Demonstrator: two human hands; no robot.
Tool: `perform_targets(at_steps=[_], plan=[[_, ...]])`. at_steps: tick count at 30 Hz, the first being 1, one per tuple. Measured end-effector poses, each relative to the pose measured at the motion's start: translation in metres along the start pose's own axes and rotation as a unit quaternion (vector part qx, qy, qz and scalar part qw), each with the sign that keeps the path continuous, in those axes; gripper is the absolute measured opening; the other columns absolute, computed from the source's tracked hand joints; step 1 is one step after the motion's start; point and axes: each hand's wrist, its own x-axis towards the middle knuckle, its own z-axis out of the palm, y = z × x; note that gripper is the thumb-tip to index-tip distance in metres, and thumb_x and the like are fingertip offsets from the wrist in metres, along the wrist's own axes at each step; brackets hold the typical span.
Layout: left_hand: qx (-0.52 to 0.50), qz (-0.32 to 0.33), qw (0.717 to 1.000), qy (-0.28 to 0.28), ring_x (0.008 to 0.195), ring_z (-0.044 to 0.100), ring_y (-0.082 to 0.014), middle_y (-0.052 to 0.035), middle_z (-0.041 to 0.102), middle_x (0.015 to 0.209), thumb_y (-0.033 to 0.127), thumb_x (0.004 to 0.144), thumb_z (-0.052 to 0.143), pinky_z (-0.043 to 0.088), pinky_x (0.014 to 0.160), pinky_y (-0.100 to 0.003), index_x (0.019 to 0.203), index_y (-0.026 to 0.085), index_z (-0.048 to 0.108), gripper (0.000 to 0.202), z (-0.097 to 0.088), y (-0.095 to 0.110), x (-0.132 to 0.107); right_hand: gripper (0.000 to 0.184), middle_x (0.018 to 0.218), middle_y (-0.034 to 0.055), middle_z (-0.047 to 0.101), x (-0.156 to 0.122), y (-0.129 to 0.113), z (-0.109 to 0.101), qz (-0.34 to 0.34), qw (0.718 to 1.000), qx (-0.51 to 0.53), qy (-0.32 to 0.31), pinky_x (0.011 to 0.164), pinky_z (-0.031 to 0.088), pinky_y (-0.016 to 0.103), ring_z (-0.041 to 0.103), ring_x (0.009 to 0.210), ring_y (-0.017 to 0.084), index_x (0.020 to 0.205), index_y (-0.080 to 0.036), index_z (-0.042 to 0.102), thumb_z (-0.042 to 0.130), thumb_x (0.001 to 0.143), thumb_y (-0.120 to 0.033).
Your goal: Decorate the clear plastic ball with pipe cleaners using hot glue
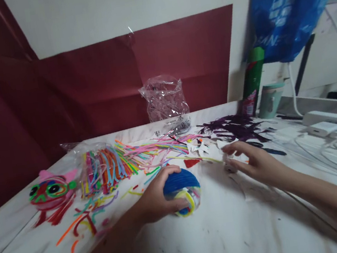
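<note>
My left hand (160, 197) is wrapped round a ball (181, 181) on the table. Blue strands cover its top, and a yellow ring with blue inside shows on its lower front, partly behind my thumb. Out to the right, my right hand (251, 158) curls its thumb and fingers about a small whitish object (229, 163) with dark print; its kind is not clear. White cut-out scraps (201, 147) lie just beyond that hand. Between the hands is a red piece (192, 162).
Pipe cleaners (108, 167) in many colours lie in a clear bag and loose at left, beside a red decorated face (51, 190). Purple strands (235, 127), a green spray can (254, 84), a mint cup (270, 100) and chargers with cables (325, 128) stand right. A clear plastic bag (166, 101) is behind.
</note>
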Motion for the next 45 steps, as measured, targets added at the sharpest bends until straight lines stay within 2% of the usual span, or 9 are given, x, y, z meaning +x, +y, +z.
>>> perform_targets(at_steps=[2,5,7,11,15,18,25,36,45], plan=[[0.001,0.012,1.0,0.004,0.126,0.044,-0.0292,-0.0074,0.05,0.134,0.029,0.06,0.078,0.036,0.105,-0.039,0.12,0.022,0.05,0.066,0.001,-0.001,0.0,0.017,0.075,0.0065,0.065,0.001,-0.022,0.003,-0.043,0.999,-0.001,-0.027,0.056,0.049,0.028,0.062,0.068,0.019,0.078,-0.02,0.058,0.049,0.09,-0.027],[0.006,0.026,1.0,0.007,0.124,0.045,-0.029,-0.0079,0.051,0.132,0.031,0.061,0.077,0.035,0.105,-0.04,0.12,0.022,0.049,0.066,0.001,-0.002,-0.001,0.011,0.077,0.0065,0.064,0.0,-0.061,0.005,-0.173,0.984,0.026,-0.007,0.064,0.049,0.029,0.06,0.072,0.017,0.085,-0.018,0.057,0.047,0.089,-0.013],[0.01,0.033,0.999,0.009,0.125,0.045,-0.0294,-0.0088,0.05,0.132,0.03,0.062,0.076,0.035,0.105,-0.041,0.121,0.021,0.049,0.066,0.002,-0.002,-0.001,0.014,0.074,0.0062,0.063,-0.002,-0.086,0.009,-0.247,0.969,0.032,0.001,0.062,0.047,0.028,0.057,0.068,0.017,0.088,-0.017,0.056,0.047,0.086,-0.007],[0.022,0.056,0.998,0.017,0.125,0.045,-0.0288,-0.0105,0.051,0.132,0.03,0.063,0.075,0.034,0.105,-0.041,0.12,0.019,0.048,0.064,0.002,-0.003,0.0,0.015,0.066,0.0064,0.06,-0.015,-0.111,0.027,-0.323,0.946,0.019,0.01,0.055,0.042,0.028,0.049,0.061,0.017,0.092,-0.013,0.058,0.047,0.085,-0.005],[0.026,0.074,0.997,0.02,0.124,0.046,-0.0282,-0.01,0.052,0.13,0.032,0.065,0.075,0.036,0.104,-0.039,0.12,0.019,0.048,0.063,0.003,-0.004,0.0,0.023,0.069,0.0085,0.062,-0.028,-0.102,0.048,-0.324,0.946,-0.022,0.0,0.055,0.042,0.03,0.049,0.06,0.019,0.105,-0.008,0.057,0.047,0.085,-0.006],[0.028,0.078,0.996,0.025,0.122,0.048,-0.0285,-0.0103,0.053,0.129,0.032,0.064,0.076,0.037,0.103,-0.039,0.12,0.019,0.049,0.064,0.003,-0.005,0.0,0.027,0.068,0.0084,0.062,-0.029,-0.092,0.055,-0.321,0.946,-0.05,-0.011,0.053,0.042,0.03,0.049,0.059,0.019,0.111,-0.005,0.055,0.046,0.086,-0.007],[0.038,0.091,0.994,0.035,0.121,0.048,-0.0289,-0.0107,0.053,0.128,0.032,0.064,0.076,0.037,0.103,-0.041,0.119,0.02,0.049,0.062,0.005,-0.005,0.0,0.035,0.069,0.0088,0.064,-0.029,-0.087,0.058,-0.333,0.94,-0.065,-0.029,0.052,0.045,0.032,0.052,0.058,0.02,0.12,-0.004,0.049,0.047,0.086,-0.008],[0.043,0.073,0.996,0.032,0.124,0.047,-0.0289,-0.0113,0.052,0.131,0.031,0.065,0.075,0.036,0.105,-0.042,0.119,0.02,0.048,0.062,0.006,-0.003,0.0,0.04,0.069,0.0073,0.065,-0.031,-0.084,0.061,-0.308,0.949,-0.061,-0.018,0.051,0.045,0.031,0.054,0.055,0.019,0.127,-0.007,0.042,0.043,0.087,-0.01],[0.046,0.069,0.996,0.022,0.125,0.045,-0.03,-0.0109,0.051,0.132,0.033,0.065,0.076,0.035,0.106,-0.044,0.12,0.021,0.048,0.063,0.005,-0.001,-0.001,0.034,0.067,0.0081,0.065,-0.032,-0.085,0.061,-0.297,0.952,-0.063,-0.027,0.051,0.046,0.031,0.056,0.054,0.019,0.122,-0.006,0.044,0.042,0.089,-0.011]])
